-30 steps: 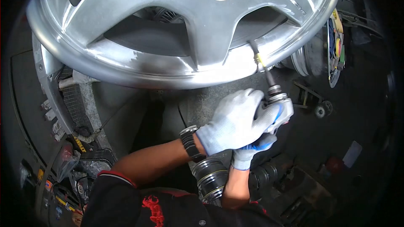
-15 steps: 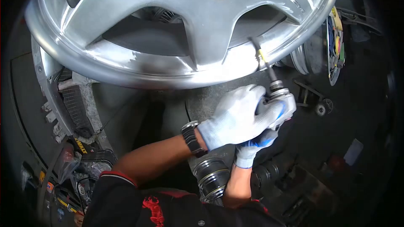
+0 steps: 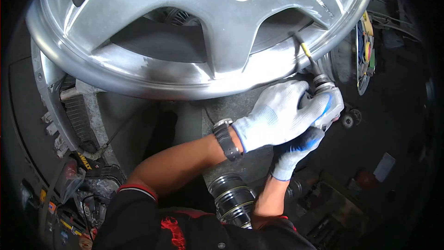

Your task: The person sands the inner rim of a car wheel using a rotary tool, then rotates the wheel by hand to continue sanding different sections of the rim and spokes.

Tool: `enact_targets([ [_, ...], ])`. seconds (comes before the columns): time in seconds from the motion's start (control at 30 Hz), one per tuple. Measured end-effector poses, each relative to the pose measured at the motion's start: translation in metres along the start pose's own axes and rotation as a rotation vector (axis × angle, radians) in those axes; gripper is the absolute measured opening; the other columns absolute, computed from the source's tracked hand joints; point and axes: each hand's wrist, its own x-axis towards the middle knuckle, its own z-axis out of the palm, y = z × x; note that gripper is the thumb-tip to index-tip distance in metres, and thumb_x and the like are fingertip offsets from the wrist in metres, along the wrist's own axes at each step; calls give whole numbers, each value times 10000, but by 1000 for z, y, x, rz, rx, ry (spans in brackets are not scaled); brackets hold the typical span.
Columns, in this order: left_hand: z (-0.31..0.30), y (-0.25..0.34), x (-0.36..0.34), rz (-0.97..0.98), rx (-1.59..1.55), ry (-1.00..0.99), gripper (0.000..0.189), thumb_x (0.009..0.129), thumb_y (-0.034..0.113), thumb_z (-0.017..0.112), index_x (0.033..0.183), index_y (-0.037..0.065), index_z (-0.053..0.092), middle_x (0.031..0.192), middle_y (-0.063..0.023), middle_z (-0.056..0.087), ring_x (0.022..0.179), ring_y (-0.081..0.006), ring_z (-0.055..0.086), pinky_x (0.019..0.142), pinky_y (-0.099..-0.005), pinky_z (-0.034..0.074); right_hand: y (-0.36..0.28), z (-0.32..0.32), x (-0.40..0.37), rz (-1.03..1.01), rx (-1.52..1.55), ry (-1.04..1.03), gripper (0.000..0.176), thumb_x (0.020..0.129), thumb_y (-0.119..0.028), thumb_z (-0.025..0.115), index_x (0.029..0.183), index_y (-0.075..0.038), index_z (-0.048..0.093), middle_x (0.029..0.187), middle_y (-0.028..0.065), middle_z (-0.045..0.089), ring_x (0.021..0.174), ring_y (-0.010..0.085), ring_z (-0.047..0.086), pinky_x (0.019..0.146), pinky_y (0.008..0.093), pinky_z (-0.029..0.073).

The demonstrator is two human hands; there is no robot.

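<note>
A large bare-metal alloy wheel point(image 3: 229, 37) with wide spokes fills the upper part of the head view. My left hand point(image 3: 277, 113), in a white glove with a dark watch at the wrist, is wrapped round the body of a die grinder point(image 3: 330, 98). From below, my right hand point(image 3: 298, 153), gloved in white and blue, grips the same tool. Its long thin shaft point(image 3: 305, 50) has a yellow band and reaches over the wheel's inner lip, below the right spoke opening. The tip is blurred. Glove fingers hide much of the grinder's body.
Shiny metal wheel barrels point(image 3: 231, 196) lie beneath my arms. To the right stands another rim point(image 3: 363, 55) holding coloured items. A caster wheel point(image 3: 350, 118) sits on the dark floor. Tools and a yellow-lettered bag point(image 3: 85, 161) crowd the lower left.
Both hands and the grinder have shifted right, away from my body's middle. The shaft tip has moved right and slightly up along the wheel's lip.
</note>
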Motion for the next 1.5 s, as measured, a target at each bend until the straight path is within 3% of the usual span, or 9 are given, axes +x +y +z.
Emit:
enact_targets([
  [0.27,-9,-11,-38,42,-36,62,269,930,222,632,962,-42,596,814,-198,612,699,-362,628,616,-417,480,0,-3,-31,6,-269,-117,871,911,-543,602,1539,-72,224,1507,126,379,1375,276,404,1170,433,302],
  [0.33,-12,-5,-57,68,99,141,262,914,194,656,996,-49,602,818,-197,605,690,-352,622,614,-412,488,-31,60,-43,201,-118,248,514,826,-443,639,1004,-24,399,964,103,443,948,246,491,974,432,408],
  [0.4,-15,1,-67,38,106,124,270,895,175,684,1013,-56,610,810,-189,596,678,-343,613,614,-411,495,-21,55,-30,-416,-342,-276,317,877,-215,635,976,-57,379,891,77,396,835,238,465,863,428,436],
  [0.53,-14,10,-64,52,346,79,292,890,244,700,929,-34,622,763,-167,582,654,-331,602,596,-419,487,-8,23,-45,-106,-168,-149,371,878,-262,632,1042,-58,369,961,84,402,895,242,465,898,428,426],
  [0.6,-12,17,-44,-194,289,-63,384,899,383,675,854,7,616,729,-156,587,654,-328,610,597,-434,482,-4,13,-40,-75,-88,-101,401,878,-285,630,1075,-58,363,995,88,405,926,244,465,915,428,421],
  [0.73,2,9,-8,-107,233,-147,538,899,551,597,766,29,597,721,-158,599,687,-353,623,631,-452,486,1,1,-21,-60,108,-56,466,880,-332,626,1140,-59,353,1065,95,411,987,248,465,950,428,411],
  [1.03,-18,-1,-59,-33,311,-75,373,870,395,701,828,34,618,708,-134,575,657,-321,607,593,-410,494,15,4,-71,14,2,-134,624,882,-437,618,1289,-62,330,1222,111,425,1123,257,465,1028,428,389],
  [1.4,2,1,-24,-62,306,-163,520,879,533,627,710,44,576,723,-141,583,682,-327,610,636,-426,490,25,-9,-39,26,422,-186,829,886,-566,609,1470,-65,302,1414,130,442,1291,267,465,1124,429,361],
  [1.5,-9,-9,-51,-111,198,-194,418,899,436,647,871,19,628,799,-157,618,730,-335,633,668,-421,504,37,-21,-65,217,524,-225,917,848,-691,587,1473,-65,345,1399,130,486,1289,249,490,1113,420,398],
])
